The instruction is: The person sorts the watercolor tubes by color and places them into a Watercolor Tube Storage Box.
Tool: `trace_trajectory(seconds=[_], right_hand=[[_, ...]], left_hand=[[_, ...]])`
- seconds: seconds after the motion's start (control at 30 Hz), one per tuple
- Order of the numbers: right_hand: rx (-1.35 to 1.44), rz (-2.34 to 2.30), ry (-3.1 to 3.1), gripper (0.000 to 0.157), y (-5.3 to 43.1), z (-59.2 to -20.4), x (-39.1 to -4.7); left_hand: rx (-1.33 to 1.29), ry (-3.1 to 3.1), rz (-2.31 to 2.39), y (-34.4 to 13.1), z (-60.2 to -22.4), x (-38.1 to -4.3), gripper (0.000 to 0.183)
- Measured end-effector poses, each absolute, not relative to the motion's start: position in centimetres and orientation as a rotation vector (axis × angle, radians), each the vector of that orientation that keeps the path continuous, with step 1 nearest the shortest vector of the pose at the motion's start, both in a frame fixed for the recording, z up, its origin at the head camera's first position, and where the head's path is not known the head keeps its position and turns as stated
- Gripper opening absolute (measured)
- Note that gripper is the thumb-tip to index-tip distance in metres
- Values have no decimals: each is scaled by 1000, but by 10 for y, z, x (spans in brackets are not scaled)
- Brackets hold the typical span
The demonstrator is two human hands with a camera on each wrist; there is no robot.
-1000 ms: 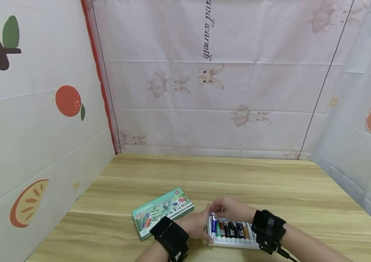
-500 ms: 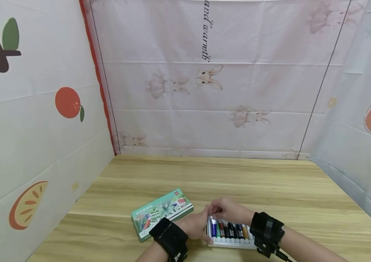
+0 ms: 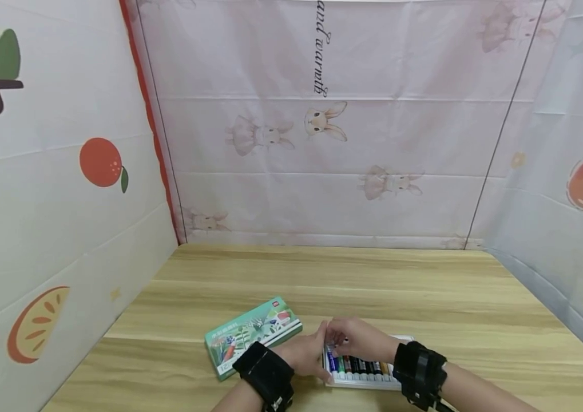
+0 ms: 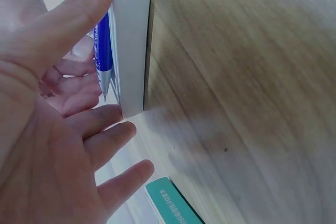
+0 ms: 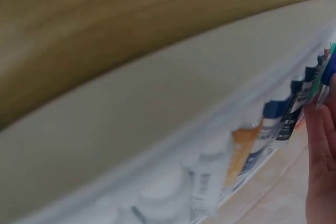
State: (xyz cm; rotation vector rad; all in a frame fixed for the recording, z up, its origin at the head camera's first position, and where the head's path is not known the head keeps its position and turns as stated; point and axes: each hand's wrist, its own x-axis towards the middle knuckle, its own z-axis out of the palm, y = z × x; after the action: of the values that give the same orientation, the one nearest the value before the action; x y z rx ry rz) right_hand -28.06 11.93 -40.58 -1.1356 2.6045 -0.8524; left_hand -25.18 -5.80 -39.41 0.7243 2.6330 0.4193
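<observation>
A white tray (image 3: 363, 386) holds a row of colored paint tubes (image 3: 365, 369) with white caps. My left hand (image 3: 304, 353) grips its left end, thumb at the near corner and index finger at the far corner. My right hand (image 3: 365, 337) is over the tray's left part with curled fingers, covering the far ends of several tubes. Its thumb and fingers pinch a blue paint tube (image 4: 103, 51), which sits raised along the tray's edge in the left wrist view. In the right wrist view, orange (image 5: 242, 150) and dark tubes lie in the tray, partly blurred.
A green illustrated cardboard box (image 3: 252, 335) lies at an angle on the wooden table (image 3: 322, 280), left of the tray and partly behind my left wrist strap. Printed cloth walls (image 3: 270, 200) border the table at the back and both sides.
My right hand has come down and slightly toward me over the blue tube, uncovering the tray's far right corner. My left hand keeps its grip on the tray.
</observation>
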Motion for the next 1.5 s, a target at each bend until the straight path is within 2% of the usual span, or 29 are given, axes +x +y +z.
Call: trace_trajectory(seconds=[0.3,0.53,0.9,1.3,1.4,1.5], right_hand=[[-1138,-751,2608,18,118,-403,-276],[-1144,-603,2568,38,120,-398,-273],[-1011,-538,2620,51,108,-390,-265],[-1069,-557,2671,33,112,-402,-269],[-1106,-564,2697,32,117,-399,-270],[-1109,-550,2747,25,128,-388,-273]], left_hand=[[731,2631,396,-58,-394,-253,105],[759,2602,434,-59,-394,-254,104],[769,2616,417,-58,-394,-254,107],[756,2597,444,-58,-396,-253,105],[742,2603,434,-58,-395,-253,104],[715,2616,421,-58,-394,-255,104]])
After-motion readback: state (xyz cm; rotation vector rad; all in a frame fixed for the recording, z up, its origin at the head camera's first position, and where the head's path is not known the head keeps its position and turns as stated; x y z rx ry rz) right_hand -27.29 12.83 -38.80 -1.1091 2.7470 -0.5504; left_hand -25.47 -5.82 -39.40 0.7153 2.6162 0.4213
